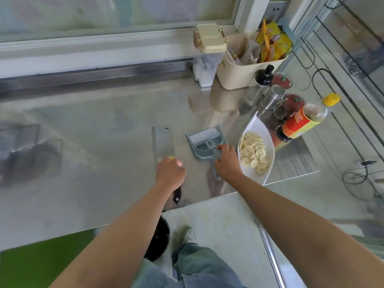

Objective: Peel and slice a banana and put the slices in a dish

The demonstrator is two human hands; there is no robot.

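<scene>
Right of dustpan (204,145), slices (252,152) sit in dish (257,126). Left hand (170,173) grips cleaver (163,142), right hand (226,161) grips dustpan handle. Slicing looks done; next likely sweep worktop (104,132), park cleaver.

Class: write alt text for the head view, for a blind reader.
Banana slices lie in a white dish on a steel counter. Beside it, the right hand grips a blue dustpan-and-brush set; the left hand holds a cleaver lying flat.
</scene>
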